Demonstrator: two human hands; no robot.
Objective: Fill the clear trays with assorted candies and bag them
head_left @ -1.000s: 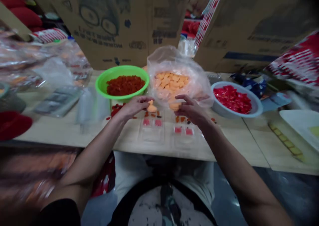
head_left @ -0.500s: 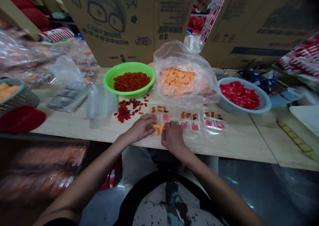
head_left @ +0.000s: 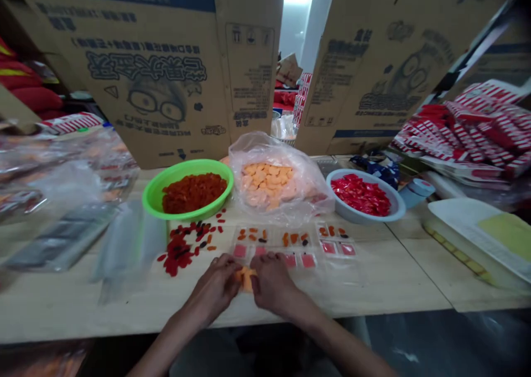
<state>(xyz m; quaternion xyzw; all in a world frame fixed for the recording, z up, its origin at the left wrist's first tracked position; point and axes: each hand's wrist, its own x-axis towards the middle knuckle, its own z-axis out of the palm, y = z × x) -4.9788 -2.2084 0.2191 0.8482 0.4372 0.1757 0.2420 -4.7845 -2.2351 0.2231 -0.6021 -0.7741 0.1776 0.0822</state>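
My left hand (head_left: 216, 284) and my right hand (head_left: 271, 282) meet at the near part of a clear plastic compartment tray (head_left: 270, 235). Between them lie soft-looking orange pieces (head_left: 248, 282), and the fingers of both hands are bent and closed on these. The fingertips are partly hidden. Beyond my fingers, the tray's other compartments hold small orange and dark pieces (head_left: 252, 235) and flat pink squares (head_left: 239, 251). Two similar filled trays, one with pink squares (head_left: 307, 261), sit to the right. A loose pile of red and dark pieces (head_left: 178, 255) lies left of my left hand.
Behind the trays stand a green bowl (head_left: 188, 217) of reddish-brown pieces, an open plastic bag (head_left: 290, 191) of orange pieces and a pale blue bowl (head_left: 365, 217) of red-wrapped pieces. Clear plastic sleeves (head_left: 124, 244) lie left. Tall cardboard boxes (head_left: 157, 78) wall the back.
The view has tilted up and turned right, so more of the boxes and the right side shows. Both hands stay at the same tray, drawn closer around the orange pieces.
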